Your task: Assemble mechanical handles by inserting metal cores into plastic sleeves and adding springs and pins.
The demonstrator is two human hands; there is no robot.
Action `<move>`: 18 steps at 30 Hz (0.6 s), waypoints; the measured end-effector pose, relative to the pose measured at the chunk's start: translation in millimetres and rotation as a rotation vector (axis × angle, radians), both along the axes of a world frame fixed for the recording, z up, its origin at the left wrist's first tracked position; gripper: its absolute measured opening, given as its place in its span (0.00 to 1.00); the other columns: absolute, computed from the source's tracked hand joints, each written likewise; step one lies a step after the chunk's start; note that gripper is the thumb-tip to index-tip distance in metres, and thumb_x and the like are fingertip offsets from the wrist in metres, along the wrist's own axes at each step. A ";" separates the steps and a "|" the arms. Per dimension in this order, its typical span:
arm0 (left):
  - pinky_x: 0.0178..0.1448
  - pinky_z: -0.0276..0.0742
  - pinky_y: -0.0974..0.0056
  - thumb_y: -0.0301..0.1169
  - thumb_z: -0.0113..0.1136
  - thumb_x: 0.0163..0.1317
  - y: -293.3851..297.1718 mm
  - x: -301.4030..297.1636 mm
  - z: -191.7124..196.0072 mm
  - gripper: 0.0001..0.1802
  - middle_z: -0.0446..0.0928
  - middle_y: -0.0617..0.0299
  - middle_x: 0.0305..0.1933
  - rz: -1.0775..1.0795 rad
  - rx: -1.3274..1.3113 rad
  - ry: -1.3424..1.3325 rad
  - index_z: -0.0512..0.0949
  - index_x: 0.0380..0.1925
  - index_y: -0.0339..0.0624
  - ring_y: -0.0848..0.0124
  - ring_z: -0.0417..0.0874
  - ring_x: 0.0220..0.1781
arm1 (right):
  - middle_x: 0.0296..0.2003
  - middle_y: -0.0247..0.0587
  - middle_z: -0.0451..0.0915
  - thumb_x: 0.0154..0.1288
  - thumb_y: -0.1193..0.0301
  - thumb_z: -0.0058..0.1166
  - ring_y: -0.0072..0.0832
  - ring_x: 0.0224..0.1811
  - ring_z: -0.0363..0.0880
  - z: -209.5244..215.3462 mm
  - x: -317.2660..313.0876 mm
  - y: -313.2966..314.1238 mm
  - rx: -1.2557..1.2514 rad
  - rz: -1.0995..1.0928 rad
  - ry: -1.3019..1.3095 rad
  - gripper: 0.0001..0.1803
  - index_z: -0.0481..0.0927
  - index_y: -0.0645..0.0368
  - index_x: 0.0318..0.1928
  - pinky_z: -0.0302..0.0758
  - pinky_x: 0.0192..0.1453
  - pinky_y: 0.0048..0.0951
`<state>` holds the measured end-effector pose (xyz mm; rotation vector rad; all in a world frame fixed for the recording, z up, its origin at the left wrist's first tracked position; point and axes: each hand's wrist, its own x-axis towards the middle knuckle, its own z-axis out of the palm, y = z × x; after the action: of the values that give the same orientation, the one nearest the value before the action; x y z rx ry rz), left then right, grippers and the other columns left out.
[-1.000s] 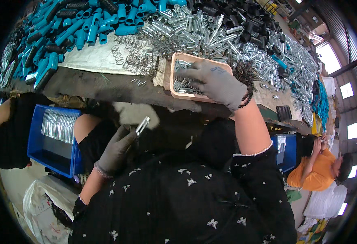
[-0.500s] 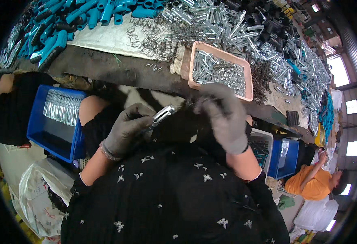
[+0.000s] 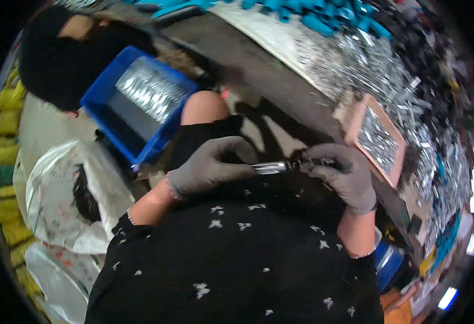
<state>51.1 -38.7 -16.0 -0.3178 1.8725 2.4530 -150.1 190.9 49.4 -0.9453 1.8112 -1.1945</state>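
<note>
Two grey-gloved hands of mine are at work in front of my black top (image 3: pixel 247 259), a little way apart. My left hand (image 3: pixel 218 164) pinches a shiny tube (image 3: pixel 270 168) by its near end, thumb against fingers, so it lies almost level and points across to the right. My right hand (image 3: pixel 347 175) has its fingertips closed on a dark piece (image 3: pixel 318 162), too blurred for me to name its shape. That sits just beside the tube's far end; whether they touch I can't tell.

Beyond my right hand, a pink tray (image 3: pixel 358 121) full of small metal parts (image 3: pixel 377 139) stands on the bench (image 3: pixel 253 54). Past it spreads a metal heap (image 3: pixel 380 65), with teal grips (image 3: pixel 323 13) by the white sheet (image 3: pixel 264 32).

Over to my left, beside my bare knee (image 3: pixel 204 107), is a blue bin (image 3: pixel 103 81) with silver rods (image 3: pixel 150 89) laid in a row. Nearer me, a white bag (image 3: pixel 112 186) gapes around a dark bundle (image 3: pixel 85 194).
</note>
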 end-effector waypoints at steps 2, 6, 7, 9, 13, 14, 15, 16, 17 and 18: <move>0.52 0.77 0.66 0.26 0.70 0.62 -6.0 9.8 -0.6 0.12 0.81 0.62 0.45 0.026 -0.030 0.036 0.79 0.43 0.35 0.75 0.80 0.47 | 0.45 0.44 0.87 0.59 0.77 0.66 0.27 0.47 0.85 2.4 5.4 -11.7 0.034 0.046 0.086 0.15 0.85 0.67 0.47 0.79 0.54 0.28; 0.60 0.76 0.64 0.30 0.71 0.63 -5.4 17.9 18.0 0.23 0.82 0.58 0.52 -0.005 -0.156 0.048 0.76 0.56 0.36 0.72 0.80 0.54 | 0.41 0.44 0.87 0.58 0.70 0.69 0.31 0.44 0.86 -7.8 25.9 -44.6 0.096 0.288 0.197 0.17 0.85 0.62 0.47 0.78 0.50 0.30; 0.63 0.76 0.63 0.31 0.71 0.64 -4.5 17.7 21.7 0.28 0.81 0.57 0.55 -0.016 -0.197 0.107 0.74 0.62 0.38 0.70 0.80 0.57 | 0.38 0.43 0.86 0.58 0.66 0.70 0.34 0.42 0.86 -10.2 39.4 -55.1 0.092 0.305 0.191 0.17 0.86 0.61 0.46 0.78 0.49 0.30; 0.68 0.73 0.61 0.34 0.71 0.64 -13.7 21.1 14.7 0.38 0.78 0.54 0.64 -0.118 -0.209 0.070 0.66 0.72 0.41 0.68 0.78 0.63 | 0.44 0.46 0.86 0.58 0.64 0.70 0.33 0.45 0.85 -26.3 48.5 -61.6 0.195 0.273 0.244 0.26 0.82 0.61 0.55 0.77 0.52 0.31; 0.64 0.74 0.63 0.33 0.62 0.71 -46.6 25.4 -5.6 0.32 0.81 0.58 0.59 0.079 -0.500 0.075 0.66 0.73 0.42 0.72 0.79 0.59 | 0.50 0.48 0.83 0.61 0.67 0.69 0.31 0.50 0.82 -54.3 43.0 -53.8 -0.046 0.157 0.185 0.36 0.70 0.61 0.68 0.76 0.57 0.31; 0.59 0.75 0.66 0.28 0.56 0.73 -67.7 33.9 -12.8 0.25 0.81 0.60 0.54 0.238 -0.430 -0.126 0.71 0.69 0.41 0.74 0.80 0.53 | 0.52 0.49 0.81 0.62 0.69 0.67 0.31 0.53 0.80 -56.8 37.9 -47.7 -0.050 0.073 0.050 0.39 0.64 0.61 0.71 0.76 0.59 0.32; 0.55 0.78 0.63 0.27 0.53 0.71 -91.2 27.8 -32.4 0.23 0.84 0.57 0.46 0.513 -0.479 -0.221 0.74 0.66 0.41 0.72 0.81 0.46 | 0.54 0.49 0.78 0.64 0.72 0.65 0.31 0.55 0.78 -57.7 33.9 -40.5 -0.051 -0.015 -0.079 0.42 0.59 0.60 0.75 0.75 0.61 0.32; 0.51 0.79 0.61 0.23 0.48 0.69 -115.2 22.3 -25.9 0.24 0.85 0.53 0.45 0.589 -0.504 -0.323 0.77 0.64 0.45 0.69 0.84 0.43 | 0.53 0.46 0.77 0.68 0.75 0.60 0.30 0.54 0.77 -62.5 28.6 -30.5 -0.064 -0.066 -0.124 0.37 0.59 0.61 0.74 0.75 0.62 0.32; 0.48 0.81 0.59 0.24 0.48 0.68 -178.4 42.1 -107.3 0.21 0.86 0.46 0.43 0.802 -0.792 -0.076 0.82 0.57 0.43 0.60 0.87 0.40 | 0.53 0.46 0.77 0.68 0.75 0.60 0.30 0.54 0.77 -60.5 28.7 -29.1 -0.071 -0.029 -0.123 0.37 0.59 0.61 0.74 0.75 0.62 0.32; 0.49 0.81 0.57 0.27 0.49 0.67 -208.5 43.7 -120.1 0.18 0.85 0.42 0.43 0.779 -0.842 -0.290 0.85 0.52 0.42 0.55 0.87 0.41 | 0.53 0.46 0.78 0.69 0.76 0.58 0.30 0.54 0.77 -64.4 25.6 -22.4 -0.037 -0.073 -0.155 0.35 0.61 0.62 0.73 0.75 0.62 0.32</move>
<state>94.8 -247.2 -136.1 -1.5680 2.8743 1.5220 -124.4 168.5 -15.0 -0.7896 1.7180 -1.3141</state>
